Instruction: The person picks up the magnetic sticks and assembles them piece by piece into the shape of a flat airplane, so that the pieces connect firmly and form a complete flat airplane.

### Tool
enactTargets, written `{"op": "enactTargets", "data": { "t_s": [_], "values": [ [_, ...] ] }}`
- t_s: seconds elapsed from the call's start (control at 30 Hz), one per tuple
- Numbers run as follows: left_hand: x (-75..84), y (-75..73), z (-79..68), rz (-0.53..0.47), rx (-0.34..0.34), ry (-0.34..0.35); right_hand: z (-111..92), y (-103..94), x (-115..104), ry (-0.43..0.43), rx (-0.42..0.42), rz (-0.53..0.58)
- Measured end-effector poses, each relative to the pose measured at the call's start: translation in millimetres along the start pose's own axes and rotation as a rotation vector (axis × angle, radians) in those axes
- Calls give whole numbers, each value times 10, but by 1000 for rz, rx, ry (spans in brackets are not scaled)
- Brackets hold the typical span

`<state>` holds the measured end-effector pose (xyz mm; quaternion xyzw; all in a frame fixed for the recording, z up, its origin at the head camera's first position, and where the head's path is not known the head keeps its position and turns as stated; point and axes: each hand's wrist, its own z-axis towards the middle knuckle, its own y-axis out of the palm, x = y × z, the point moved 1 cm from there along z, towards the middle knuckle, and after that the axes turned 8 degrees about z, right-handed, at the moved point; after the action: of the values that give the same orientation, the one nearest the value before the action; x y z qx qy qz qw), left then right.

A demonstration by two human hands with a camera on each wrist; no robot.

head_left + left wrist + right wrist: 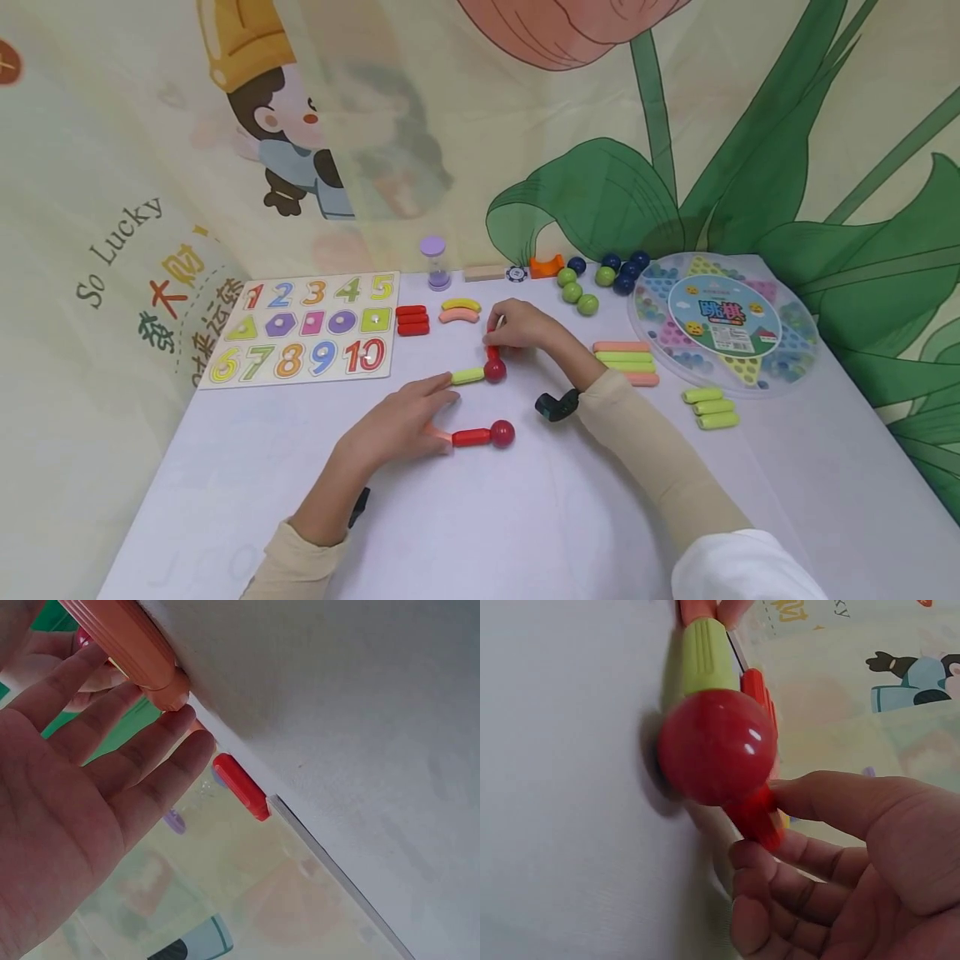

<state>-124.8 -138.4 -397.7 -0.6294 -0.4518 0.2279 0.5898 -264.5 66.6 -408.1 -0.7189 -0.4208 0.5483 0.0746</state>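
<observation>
My left hand (401, 421) holds a pink piece (131, 645) at its fingertips, and much of that piece is hidden under the hand in the head view. Its fingers reach the left end of a light green rod (468, 377); the thumb lies by a red rod (472, 437). That red rod ends in a red ball (502, 433). Another red ball (717, 747) sits on the right end of the green rod. Thumb and fingers of my right hand (519, 323) pinch a short red rod (756, 817) against this ball's far side.
A number board (300, 329) lies left, beside short red rods (412, 320) and yellow and pink arches (459, 315). Behind stands a purple hourglass (435, 262). Right are green balls (588, 304), blue balls (624, 283), pink and green rods (625, 357) and a round game box (723, 317).
</observation>
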Motion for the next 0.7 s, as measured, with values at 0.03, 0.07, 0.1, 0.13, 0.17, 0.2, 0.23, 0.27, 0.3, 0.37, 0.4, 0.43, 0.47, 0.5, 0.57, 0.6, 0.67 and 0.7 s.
{"op": "enactTargets", "data": {
  "t_s": [0.03,0.07,0.1,0.13,0.17,0.2,0.23,0.27,0.3,0.37,0.4,0.43,0.47,0.5,0.57,0.6,0.67,0.7],
  "values": [
    [1,-1,-2,-1,0,0,6,-9,-9,7,0,-10],
    [2,-1,-3,-2,-1,-1,16,-17,-22,8,5,-27],
    [3,-1,-2,-4,0,0,30,-27,-40,6,14,-43],
    [4,-2,-2,-4,0,1,46,-37,-66,-2,25,-60],
    [5,-1,-2,-5,0,1,64,-44,-103,-16,37,-74],
    [5,0,-1,-6,0,1,84,-44,-150,-35,48,-85],
    [6,1,1,-8,0,2,105,-41,-203,-65,59,-98],
    [7,3,2,-8,-1,2,127,-31,-265,-102,65,-117],
    [7,4,3,-8,-1,4,154,-15,-331,-140,65,-139],
    [5,6,3,-10,-1,8,217,45,-468,-224,48,-209],
    [2,6,3,-11,-1,12,251,84,-538,-261,37,-254],
    [0,4,1,-9,2,17,287,125,-605,-295,28,-307],
    [-3,2,-2,-8,5,22,324,172,-671,-321,15,-356],
    [-6,-2,-4,-7,7,25,359,223,-736,-342,5,-400],
    [-12,-8,-8,-7,14,32,417,326,-851,-364,-16,-472],
    [-12,-12,-12,-10,16,36,442,377,-898,-363,-24,-498],
    [-12,-17,-15,-16,22,46,480,475,-963,-359,-36,-537],
    [-11,-18,-16,-20,23,51,492,519,-983,-354,-39,-551]
  ]
}}
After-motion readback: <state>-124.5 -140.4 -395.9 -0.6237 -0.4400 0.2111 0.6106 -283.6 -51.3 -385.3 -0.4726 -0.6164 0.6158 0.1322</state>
